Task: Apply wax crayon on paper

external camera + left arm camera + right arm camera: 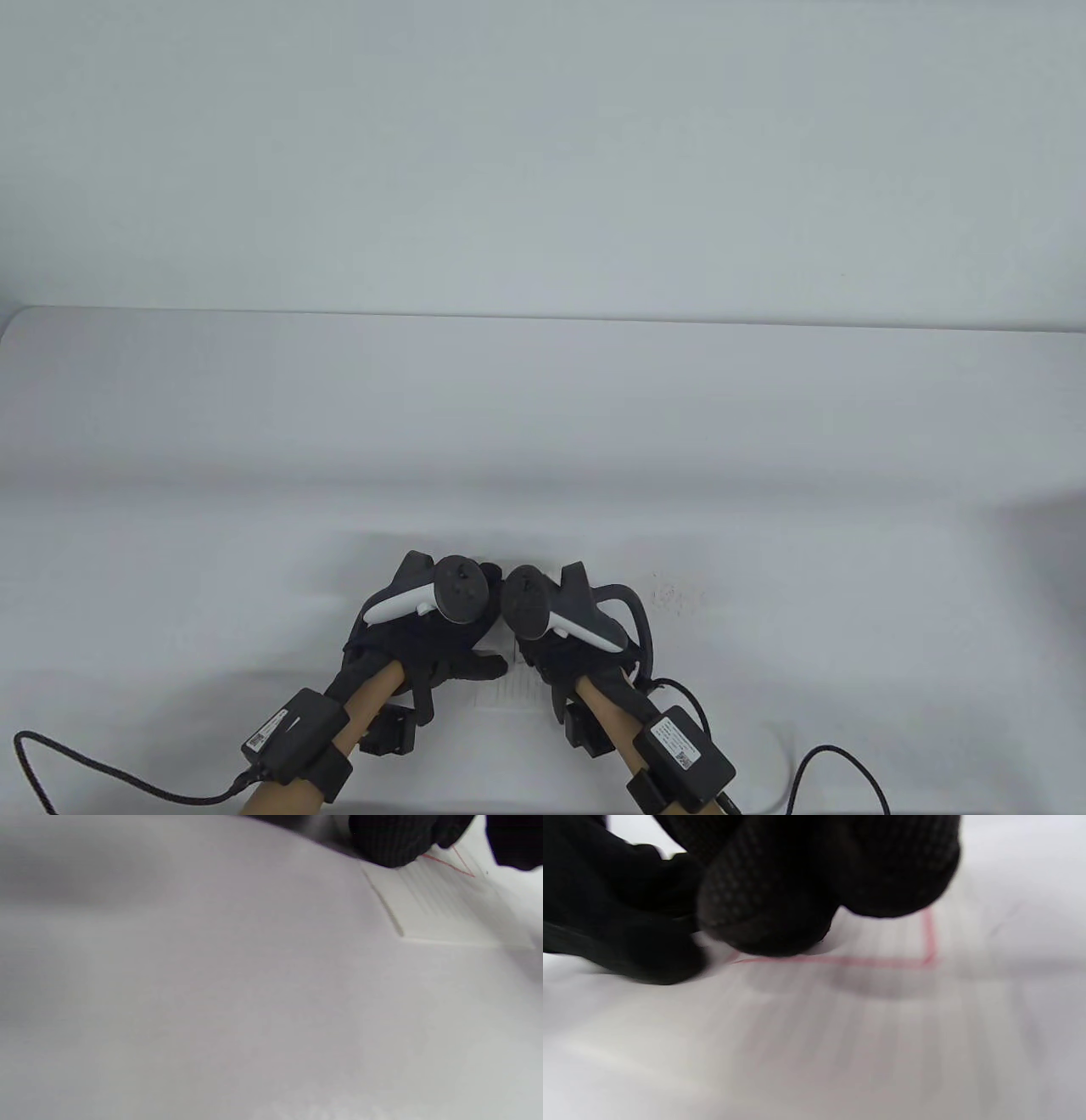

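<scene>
— Two gloved hands meet over one lined paper point(509, 689) at the near edge of the white counter point(543, 424). Which step is shown?

— Drawing, by my reading. In the right wrist view, red crayon lines point(840, 961) form a corner on the sheet, running out from under the right hand's fingers point(768, 912).

— Where is the crayon itself?

— Hidden. The right hand point(560, 628) has its fingers bunched low against the paper, a narrow grip that suits holding a crayon, but no stick shows in any view, so what it holds I cannot tell.

— And the left hand point(424, 628)?

— It lies beside the right, a fingertip point(390, 844) resting on the sheet near the red mark, apparently steadying it. It holds nothing that I can see.

— How far along is the task?

— Only a thin outline is visible; the paper is otherwise bare.

— What does the next move call for?

— Probably even downward pressure along the stroke, with the left hand keeping the sheet from sliding.
</scene>
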Action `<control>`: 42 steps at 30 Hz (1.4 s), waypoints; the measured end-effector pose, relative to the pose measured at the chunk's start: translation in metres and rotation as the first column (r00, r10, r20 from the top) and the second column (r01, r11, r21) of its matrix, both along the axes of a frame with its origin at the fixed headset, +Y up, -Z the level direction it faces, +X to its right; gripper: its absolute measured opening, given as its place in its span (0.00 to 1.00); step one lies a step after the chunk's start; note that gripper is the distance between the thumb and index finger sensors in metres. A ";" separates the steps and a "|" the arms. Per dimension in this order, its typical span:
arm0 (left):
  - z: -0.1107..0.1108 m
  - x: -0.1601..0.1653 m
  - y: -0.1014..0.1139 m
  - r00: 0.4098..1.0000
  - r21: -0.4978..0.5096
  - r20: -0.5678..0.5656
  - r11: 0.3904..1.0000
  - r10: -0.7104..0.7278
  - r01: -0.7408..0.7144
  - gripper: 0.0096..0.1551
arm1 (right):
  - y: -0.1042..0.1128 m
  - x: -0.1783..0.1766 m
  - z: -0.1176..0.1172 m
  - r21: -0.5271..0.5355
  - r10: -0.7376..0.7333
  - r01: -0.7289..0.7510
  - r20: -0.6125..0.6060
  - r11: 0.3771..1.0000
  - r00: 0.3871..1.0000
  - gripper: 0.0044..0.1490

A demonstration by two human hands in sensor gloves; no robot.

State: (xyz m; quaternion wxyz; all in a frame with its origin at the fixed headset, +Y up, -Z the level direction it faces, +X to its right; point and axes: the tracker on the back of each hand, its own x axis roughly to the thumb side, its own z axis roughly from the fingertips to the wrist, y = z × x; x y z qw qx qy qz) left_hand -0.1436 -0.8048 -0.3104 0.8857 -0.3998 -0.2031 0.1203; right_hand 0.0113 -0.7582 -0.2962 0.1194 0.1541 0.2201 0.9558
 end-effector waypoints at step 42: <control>0.000 0.000 0.000 1.000 0.002 0.001 1.000 -0.002 0.002 0.54 | 0.002 0.001 -0.001 0.309 0.246 -0.282 0.149 0.908 0.958 0.25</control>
